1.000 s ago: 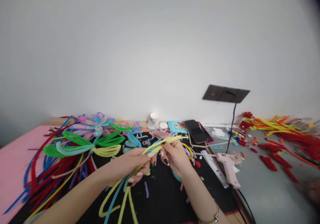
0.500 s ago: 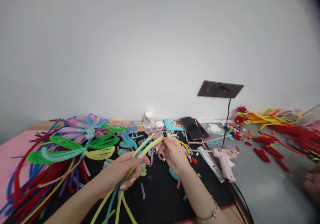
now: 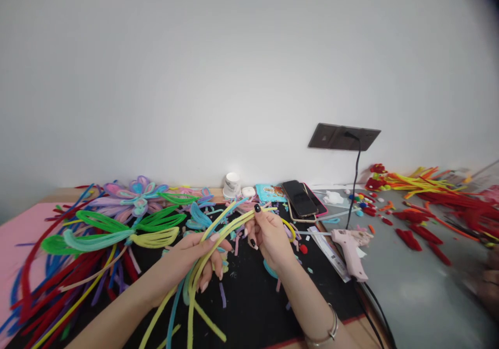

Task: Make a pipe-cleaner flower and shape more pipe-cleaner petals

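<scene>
Several long yellow and blue fuzzy stems (image 3: 212, 242) run across both hands above a black mat (image 3: 249, 292). My left hand (image 3: 200, 258) is closed round their middle, thumb on top, and their lower ends hang below it. At the upper right, my right hand (image 3: 263, 234) pinches the ends of yellow stems between thumb and fingers. Two other ends, one yellow and one blue, stick up free to the left of its fingertips. Left of my left hand lies a green, teal and yellow looped piece (image 3: 130, 232).
A pink glue gun (image 3: 351, 253) with a cord lies at the right. Phones (image 3: 300, 199), a blue packet (image 3: 270, 193) and a white cup (image 3: 232, 183) stand or lie near the wall. Red stems (image 3: 456, 214) cover the far right, where part of another person's hand (image 3: 489, 286) shows.
The stems have spread apart: a yellow and a blue end now stand away from the ones in my right hand. My left fingers have loosened somewhat, and the hanging ends have shifted.
</scene>
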A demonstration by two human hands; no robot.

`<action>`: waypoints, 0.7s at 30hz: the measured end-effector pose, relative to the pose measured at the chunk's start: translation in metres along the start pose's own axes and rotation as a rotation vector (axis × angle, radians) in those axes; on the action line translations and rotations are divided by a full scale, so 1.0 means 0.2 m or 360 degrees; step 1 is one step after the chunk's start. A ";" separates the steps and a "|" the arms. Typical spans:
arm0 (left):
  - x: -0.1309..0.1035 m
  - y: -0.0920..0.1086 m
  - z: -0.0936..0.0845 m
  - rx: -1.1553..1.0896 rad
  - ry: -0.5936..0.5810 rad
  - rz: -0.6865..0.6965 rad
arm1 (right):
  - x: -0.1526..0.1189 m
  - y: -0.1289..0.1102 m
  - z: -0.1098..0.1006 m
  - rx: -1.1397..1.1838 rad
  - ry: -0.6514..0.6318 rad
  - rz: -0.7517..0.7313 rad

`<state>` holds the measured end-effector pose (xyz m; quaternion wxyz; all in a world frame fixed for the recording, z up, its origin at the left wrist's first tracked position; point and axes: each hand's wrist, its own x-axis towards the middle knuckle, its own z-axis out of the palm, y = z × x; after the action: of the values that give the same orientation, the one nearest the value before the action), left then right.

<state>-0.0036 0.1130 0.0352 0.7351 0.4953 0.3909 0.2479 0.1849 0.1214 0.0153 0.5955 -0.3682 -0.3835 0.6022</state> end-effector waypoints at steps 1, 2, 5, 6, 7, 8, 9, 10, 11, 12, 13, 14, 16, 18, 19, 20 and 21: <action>0.00 0.00 0.00 -0.0008 0.0000 0.0006 | 0.00 0.00 0.00 -0.0004 0.0018 -0.0023; 0.00 0.00 0.00 -0.0013 -0.0002 0.0006 | 0.00 0.00 0.00 -0.0013 0.0026 -0.0035; 0.01 0.00 -0.01 0.0005 -0.0003 -0.0003 | 0.00 0.00 0.00 -0.0085 -0.0032 -0.0009; 0.01 0.00 -0.01 0.0021 -0.0007 -0.0006 | 0.00 0.00 0.01 -0.0114 -0.0065 0.0010; 0.01 0.00 0.00 0.0041 -0.0008 -0.0009 | -0.01 0.01 0.01 -0.0138 -0.0095 0.0031; 0.01 0.00 0.00 0.0065 -0.0011 -0.0014 | -0.01 0.01 0.01 -0.0156 -0.0119 0.0051; 0.01 0.00 0.00 0.0093 -0.0013 -0.0019 | -0.01 0.02 0.01 -0.0169 -0.0135 0.0066; 0.01 -0.01 0.00 0.0120 -0.0011 -0.0024 | -0.01 0.02 0.01 -0.0178 -0.0146 0.0078; 0.01 -0.01 0.00 0.0142 -0.0004 -0.0026 | -0.01 0.02 0.02 -0.0182 -0.0157 0.0086; 0.00 -0.01 0.00 0.0156 0.0003 -0.0026 | -0.01 0.03 0.02 -0.0184 -0.0174 0.0092; 0.00 -0.01 0.00 0.0162 0.0008 -0.0025 | -0.02 0.03 0.02 -0.0187 -0.0194 0.0100; 0.00 -0.01 0.00 0.0160 0.0008 -0.0028 | -0.02 0.03 0.02 -0.0186 -0.0212 0.0110; 0.00 -0.01 0.00 0.0143 -0.0004 -0.0043 | -0.02 0.04 0.02 -0.0178 -0.0238 0.0140; 0.01 -0.02 -0.01 0.0106 -0.0036 -0.0067 | -0.02 0.05 0.02 -0.0170 -0.0262 0.0157; 0.02 -0.03 -0.02 0.0083 -0.0057 -0.0078 | -0.02 0.05 0.02 -0.0169 -0.0272 0.0152; 0.02 -0.03 -0.02 0.0062 -0.0076 -0.0085 | -0.02 0.05 0.01 -0.0172 -0.0275 0.0140; 0.03 -0.04 -0.03 0.0046 -0.0093 -0.0096 | -0.02 0.05 0.01 -0.0177 -0.0270 0.0124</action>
<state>-0.0056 0.1174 0.0249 0.7462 0.5008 0.3874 0.2054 0.1782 0.1177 0.0068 0.5158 -0.3630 -0.4508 0.6316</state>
